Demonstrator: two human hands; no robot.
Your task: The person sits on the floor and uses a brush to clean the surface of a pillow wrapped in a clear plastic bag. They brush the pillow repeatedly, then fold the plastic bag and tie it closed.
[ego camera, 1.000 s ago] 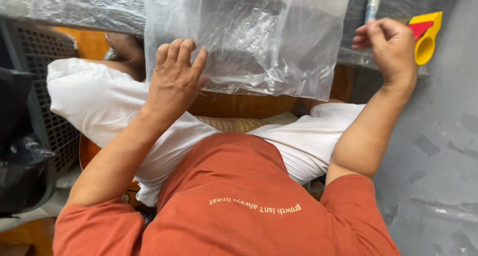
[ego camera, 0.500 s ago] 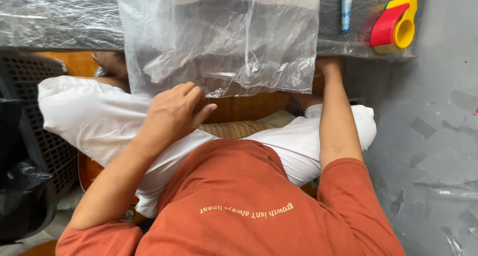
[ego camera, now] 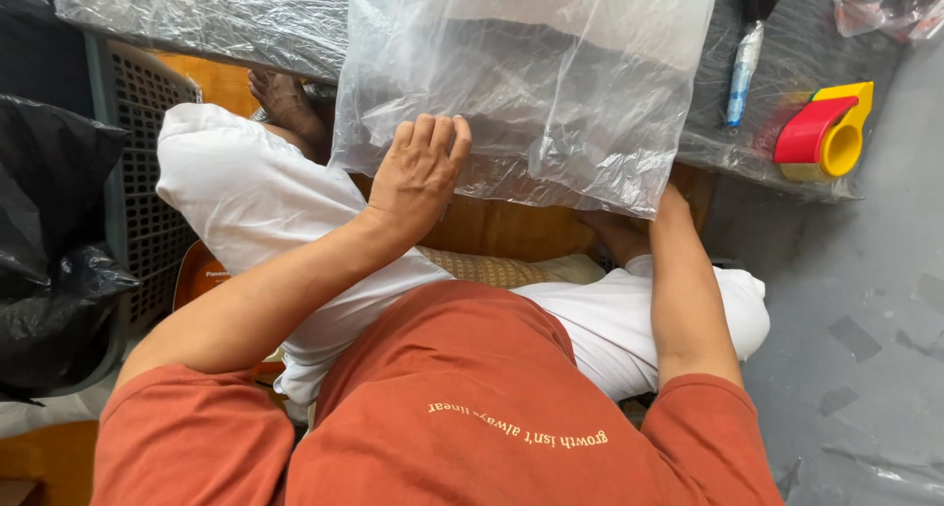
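Note:
A large clear plastic bag (ego camera: pixel 551 83) with something pale and dark inside hangs over the near edge of a low table wrapped in plastic film (ego camera: pixel 197 14). My left hand (ego camera: pixel 418 177) lies on the bag's lower left part, fingers curled together against it. My right forearm (ego camera: pixel 688 290) reaches up under the bag's lower right corner, and the bag hides that hand. I sit cross-legged in white trousers and an orange shirt.
A red and yellow tape dispenser (ego camera: pixel 821 132) and a blue and white pen-like tube (ego camera: pixel 742 73) lie on the table at the right. A black bag (ego camera: pixel 49 250) and a grey perforated crate (ego camera: pixel 147 172) stand at my left. Grey floor (ego camera: pixel 865 319) lies to the right.
My right hand came down from beside the tape dispenser and went under the bag's right corner. My left hand left the bag, then returned to its lower left part.

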